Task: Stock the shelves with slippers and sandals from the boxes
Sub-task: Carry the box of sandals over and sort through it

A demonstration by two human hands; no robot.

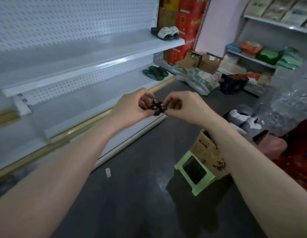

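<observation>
Bare forearms (59, 165) reach forward from the lower edge. Between them, at the middle of the view, the left hand (130, 107) and the right hand (185, 107) hold one pair of small black slippers with a cat face (157, 109). The fingers and thumb of each hand are curled narrow and pinch the pair from its own side. The pair is in the air, in front of the lower white metal shelf (80, 107), not yet on it.

I judge the task to be at an early stage. Only two pairs stand on the shelves: white studded sandals with black soles (165, 32) at the right end of the upper white shelf (114, 60), and green-and-black sandals (155, 73) at the right end of the lower one. Long bare parts of both shelves are left to fill.

Below the right forearm an open brown cardboard box (209, 150) sits on a light green plastic stool (194, 170) on the dark grey floor (132, 194); I cannot see what is inside. Clear plastic wrapping (286, 103) and red cartons (187, 23) lie further off. Nothing stands between the hands and the shelf.
</observation>
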